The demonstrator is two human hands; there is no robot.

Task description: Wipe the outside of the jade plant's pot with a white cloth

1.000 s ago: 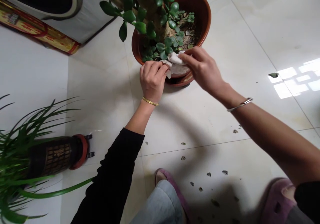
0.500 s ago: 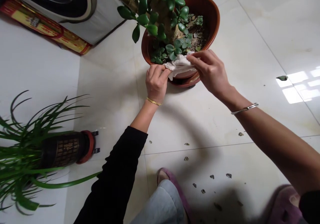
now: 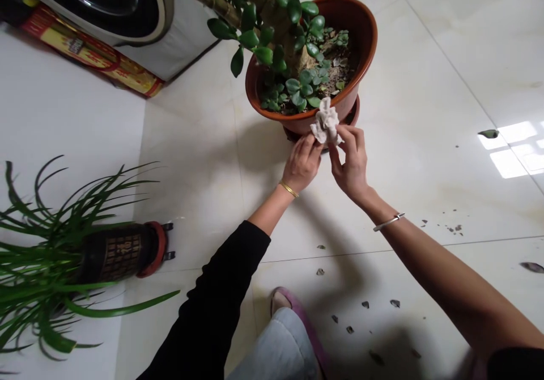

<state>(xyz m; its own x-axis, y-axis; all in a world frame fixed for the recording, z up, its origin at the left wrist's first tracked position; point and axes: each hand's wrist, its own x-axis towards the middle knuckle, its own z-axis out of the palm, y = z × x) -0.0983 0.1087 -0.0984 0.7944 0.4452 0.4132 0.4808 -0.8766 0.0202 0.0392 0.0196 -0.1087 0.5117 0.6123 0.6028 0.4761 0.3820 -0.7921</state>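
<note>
A crumpled white cloth (image 3: 326,120) is bunched up between my two hands, against the near outer side of a reddish-brown flowerpot (image 3: 366,57). My left hand (image 3: 302,162) pinches its left side with closed fingers. On the other side, my right hand (image 3: 351,162) grips the cloth between thumb and fingers. A thick-stemmed jade plant (image 3: 263,56) grows from the pot, with small leafy shoots over the soil (image 3: 334,68). The pot stands on a saucer (image 3: 353,111), partly hidden by the cloth and hands.
Dry fallen leaves (image 3: 395,303) lie scattered on the tiled floor (image 3: 425,114). To the left stands a dark pot (image 3: 121,252) with a long-leaved plant on a wheeled base. A washing machine (image 3: 182,34) and a red-yellow box (image 3: 93,51) are at upper left.
Both hands have come together and drawn down slightly from the rim. The cloth, stretched along the rim before, is now gathered into a bunch.
</note>
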